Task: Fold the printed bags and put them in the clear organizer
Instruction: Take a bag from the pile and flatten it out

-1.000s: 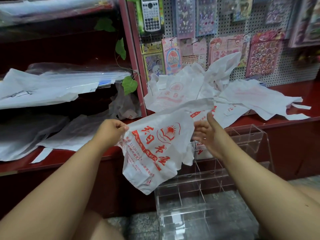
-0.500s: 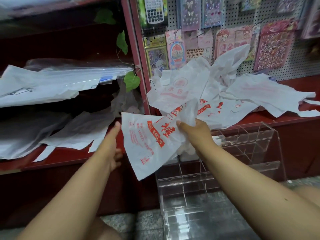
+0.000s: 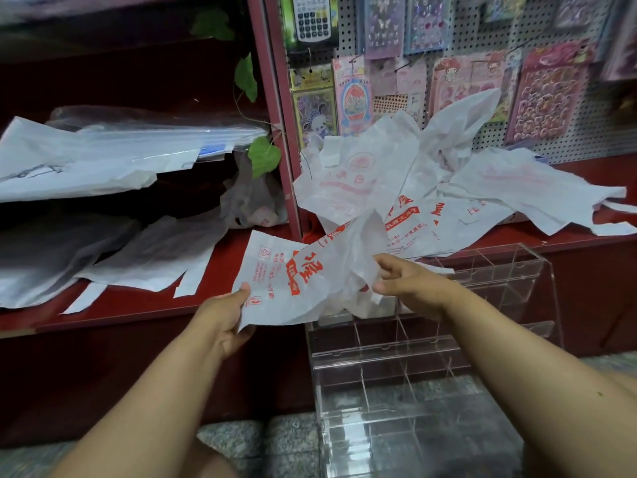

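- White plastic bag [image 3: 303,277], thin film with red printed characters: held in the air between both hands, in front of the red shelf ledge [image 3: 144,301] and just above the top tier of the organizer. Crumpled on its right side, flatter on its left.
- Left hand [image 3: 224,319]: thumb on the printed face at the bag's lower left corner, fingers curled behind it; a firm pinch on the edge.
- Right hand [image 3: 410,281]: fingers curled round the bunched right part of the bag, thumb below; the film gathers into the grasp.
- Clear organizer [image 3: 510,291], acrylic, stepped tiers with divided compartments: stands on the floor below the ledge, to the right. No folded bag can be made out in the compartments that show.
- Loose printed bags [image 3: 406,198], same white film and red print: heaped unfolded on the ledge behind the held bag, against the pegboard [image 3: 489,63] of sticker packs.
- Step in hand, by judgement: spreading one bag to start its fold; task looks to be at an early stage.
- Next move calls for: pulling the crumpled side flat, aligning edges, then folding small enough for one compartment.
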The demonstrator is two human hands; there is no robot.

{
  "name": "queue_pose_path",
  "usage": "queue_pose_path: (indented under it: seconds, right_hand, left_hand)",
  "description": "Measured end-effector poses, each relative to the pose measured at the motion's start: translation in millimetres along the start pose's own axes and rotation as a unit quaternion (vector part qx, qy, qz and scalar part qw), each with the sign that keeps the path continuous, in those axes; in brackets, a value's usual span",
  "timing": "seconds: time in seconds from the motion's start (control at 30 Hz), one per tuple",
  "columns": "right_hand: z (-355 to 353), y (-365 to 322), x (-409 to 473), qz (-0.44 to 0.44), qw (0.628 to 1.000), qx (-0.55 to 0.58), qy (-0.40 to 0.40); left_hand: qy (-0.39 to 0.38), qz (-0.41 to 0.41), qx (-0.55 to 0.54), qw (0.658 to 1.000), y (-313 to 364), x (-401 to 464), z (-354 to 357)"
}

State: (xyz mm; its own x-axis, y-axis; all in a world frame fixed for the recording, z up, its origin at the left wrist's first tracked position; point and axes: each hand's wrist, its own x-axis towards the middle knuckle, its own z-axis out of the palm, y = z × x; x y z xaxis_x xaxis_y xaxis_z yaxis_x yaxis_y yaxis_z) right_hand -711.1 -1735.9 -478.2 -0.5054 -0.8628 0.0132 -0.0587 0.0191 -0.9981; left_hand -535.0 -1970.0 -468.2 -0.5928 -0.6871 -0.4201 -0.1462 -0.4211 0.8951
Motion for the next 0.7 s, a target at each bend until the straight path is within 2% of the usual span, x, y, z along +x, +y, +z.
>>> queue_pose_path:
  seconds: [0.13,0.2,0.4,0.57,0.7]
  right_hand:
    - [3.9,16.6,-2.9,-0.004,0.992,-0.12,0.04]
    - [3.5,19.9,-3.0,-0.015,0.99,-0.133,0.052]
    - [-31.8,10.2,-21.7,-0.031,0.999,0.032,0.01]
    - [-48.5,16.6,-28.9,-0.018,0.99,0.143,-0.002]
    - [-53.6,18.6,-32.4,-0.013,0.987,0.151,0.046]
  left_hand:
    - [-0.007,-0.028,-0.056,0.998,-1.0,1.0,7.1]
    - [-0.003,-0.03,-0.061,0.998,-1.2,1.2,8.8]
    - [0.042,0.071,0.072,0.994,10.0,13.5,-10.2]
    - [0.042,0.089,0.131,0.986,11.7,21.0,-24.2]
    - [0.067,0.129,0.149,0.978,10.7,26.5,-33.1]
